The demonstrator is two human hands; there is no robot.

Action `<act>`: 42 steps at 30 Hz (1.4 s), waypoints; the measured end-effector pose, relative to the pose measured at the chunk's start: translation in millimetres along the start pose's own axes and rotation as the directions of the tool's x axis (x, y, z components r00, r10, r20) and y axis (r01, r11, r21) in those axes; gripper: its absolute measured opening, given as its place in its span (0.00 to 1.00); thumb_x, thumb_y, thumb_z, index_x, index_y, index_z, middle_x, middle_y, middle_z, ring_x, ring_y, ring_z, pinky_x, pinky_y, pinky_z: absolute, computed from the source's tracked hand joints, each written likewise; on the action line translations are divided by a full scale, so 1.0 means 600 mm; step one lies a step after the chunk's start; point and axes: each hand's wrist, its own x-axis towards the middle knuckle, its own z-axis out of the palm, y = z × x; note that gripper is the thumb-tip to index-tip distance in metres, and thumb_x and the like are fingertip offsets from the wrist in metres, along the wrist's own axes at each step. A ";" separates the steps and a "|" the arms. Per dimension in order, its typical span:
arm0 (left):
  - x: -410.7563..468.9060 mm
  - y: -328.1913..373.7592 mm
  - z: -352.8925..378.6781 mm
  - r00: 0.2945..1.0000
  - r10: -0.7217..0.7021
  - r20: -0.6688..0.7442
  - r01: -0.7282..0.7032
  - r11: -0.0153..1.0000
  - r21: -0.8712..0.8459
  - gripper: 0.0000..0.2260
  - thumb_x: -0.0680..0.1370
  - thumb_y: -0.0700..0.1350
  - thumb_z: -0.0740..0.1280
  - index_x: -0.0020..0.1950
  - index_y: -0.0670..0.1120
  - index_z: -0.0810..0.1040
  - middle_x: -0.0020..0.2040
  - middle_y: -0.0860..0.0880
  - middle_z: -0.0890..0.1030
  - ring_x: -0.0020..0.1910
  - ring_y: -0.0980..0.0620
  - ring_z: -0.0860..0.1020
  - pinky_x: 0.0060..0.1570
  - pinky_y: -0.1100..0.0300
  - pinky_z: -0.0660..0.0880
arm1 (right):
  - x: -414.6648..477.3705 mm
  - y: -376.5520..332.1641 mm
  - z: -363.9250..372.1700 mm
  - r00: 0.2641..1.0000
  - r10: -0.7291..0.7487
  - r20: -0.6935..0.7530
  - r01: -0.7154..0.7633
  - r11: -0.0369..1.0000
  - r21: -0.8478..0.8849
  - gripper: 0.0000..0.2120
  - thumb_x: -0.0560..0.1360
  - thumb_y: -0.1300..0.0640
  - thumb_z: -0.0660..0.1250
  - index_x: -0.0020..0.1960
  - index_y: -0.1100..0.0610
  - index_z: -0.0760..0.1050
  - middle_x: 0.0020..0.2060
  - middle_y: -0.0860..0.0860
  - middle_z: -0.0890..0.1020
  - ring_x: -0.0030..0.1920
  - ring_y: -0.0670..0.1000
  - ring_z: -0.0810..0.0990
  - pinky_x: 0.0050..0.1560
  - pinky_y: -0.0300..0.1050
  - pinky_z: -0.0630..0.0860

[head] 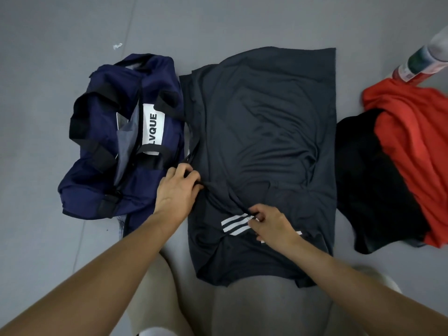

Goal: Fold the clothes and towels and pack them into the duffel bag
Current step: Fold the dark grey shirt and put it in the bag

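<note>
The grey floor [48, 69] lies under everything. On it the dark shirt [261, 132] is spread flat. Its long axis runs straight away from me, with a straight edge at the far end and the near end draped over my knees, which hide the floor there. White stripes sit near the shirt's near end, partly covered by my fingers.

The navy duffel bag [101, 151] lies left of the shirt and touches its left edge. Its long axis also points away from me, its top gapes open, and a white label reads LVQUE. What is inside is too dark to make out.

Right of the shirt, a red garment [409, 141] is heaped over a black garment [363, 180] that lies just beside the shirt's right edge. The red one is cut off by the frame.

My left hand [178, 190] pinches a fold at the shirt's left edge. My right hand [274, 224] pinches cloth at the stripes.

Beyond the shirt's far right corner, a blurred container [421, 61] is cut off; I cannot tell what it is. A white scrap [117, 46] lies on the floor beyond the bag, off the shirt's far left corner.
</note>
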 end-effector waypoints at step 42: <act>-0.249 0.068 0.066 0.842 0.399 0.363 -0.470 0.873 0.129 0.34 0.71 0.42 0.55 0.79 0.41 0.62 0.80 0.41 0.61 0.75 0.40 0.67 0.74 0.46 0.59 | -0.110 0.247 -0.139 0.766 -0.566 0.306 0.441 0.115 -0.890 0.44 0.66 0.43 0.76 0.77 0.51 0.65 0.78 0.57 0.62 0.77 0.60 0.61 0.72 0.61 0.59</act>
